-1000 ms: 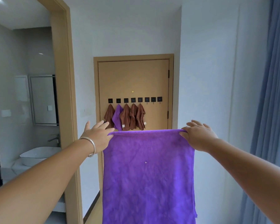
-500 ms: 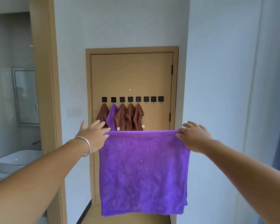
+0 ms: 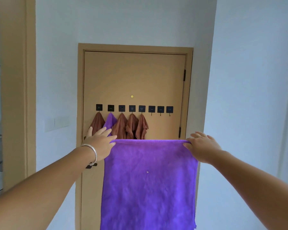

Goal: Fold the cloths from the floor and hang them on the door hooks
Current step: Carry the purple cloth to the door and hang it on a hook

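Observation:
A purple cloth (image 3: 148, 183) hangs flat in front of me, held by its two top corners. My left hand (image 3: 99, 145) pinches the top left corner and my right hand (image 3: 201, 146) pinches the top right one. Behind it is a tan door (image 3: 133, 77) with a row of several black square hooks (image 3: 134, 108). The left hooks carry several brown cloths (image 3: 131, 127) and one purple cloth (image 3: 110, 121). The three hooks at the right (image 3: 160, 109) are bare. The held cloth covers the lower half of the door.
A white wall (image 3: 249, 97) runs along the right side. At the left stands a tan door frame (image 3: 17, 80) of a side room. A black door handle (image 3: 91, 166) shows under my left wrist.
The view has swung right and come closer to the door; the side room has slid out of sight. Both hands keep the cloth stretched by its top corners.

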### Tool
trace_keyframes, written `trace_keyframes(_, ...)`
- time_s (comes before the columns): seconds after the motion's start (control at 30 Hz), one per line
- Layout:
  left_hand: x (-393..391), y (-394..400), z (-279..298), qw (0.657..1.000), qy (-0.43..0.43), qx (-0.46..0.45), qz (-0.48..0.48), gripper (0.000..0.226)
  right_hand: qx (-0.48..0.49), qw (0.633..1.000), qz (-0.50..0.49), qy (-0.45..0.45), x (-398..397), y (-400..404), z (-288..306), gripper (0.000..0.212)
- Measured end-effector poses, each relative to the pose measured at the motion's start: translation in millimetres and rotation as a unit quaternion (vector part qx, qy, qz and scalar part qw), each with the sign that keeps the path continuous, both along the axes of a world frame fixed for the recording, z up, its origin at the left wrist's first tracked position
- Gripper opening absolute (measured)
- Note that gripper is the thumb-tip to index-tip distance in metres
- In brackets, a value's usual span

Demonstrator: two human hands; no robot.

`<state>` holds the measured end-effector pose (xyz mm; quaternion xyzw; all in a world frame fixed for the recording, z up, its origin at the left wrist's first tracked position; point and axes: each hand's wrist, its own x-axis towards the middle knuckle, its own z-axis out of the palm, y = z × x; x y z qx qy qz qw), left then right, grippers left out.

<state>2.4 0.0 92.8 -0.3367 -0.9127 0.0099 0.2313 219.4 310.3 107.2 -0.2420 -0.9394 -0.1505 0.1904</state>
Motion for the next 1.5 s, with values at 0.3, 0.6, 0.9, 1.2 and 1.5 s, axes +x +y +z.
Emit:
trace_keyframes(0.3,-92,46,-6,1.000,-0.016,-0.013,-0.009,0.047,-0.005,1.000,0.000,-0.002,-96,45,-10,0.046)
trace_keyframes(0.6,-175,119,-18,0.999,-0.035,-0.024,0.009,0.047,-0.020,1.000,0.020,-0.005,-194,125,-19,0.050)
trace_keyframes(0.9,-256,215,16,1.000,0.001,-0.015,0.022,0.048,-0.037,0.999,0.033,0.020,-281,226,5,0.049)
trace_keyframes(1.2,-319,283,22,0.999,0.009,-0.040,0.026,0.049,-0.036,0.999,0.024,0.013,-350,295,7,0.048)
trace_keyframes(1.5,-422,341,24,0.999,0.018,-0.027,0.003,0.049,-0.026,0.999,-0.005,0.025,-438,344,9,0.046)
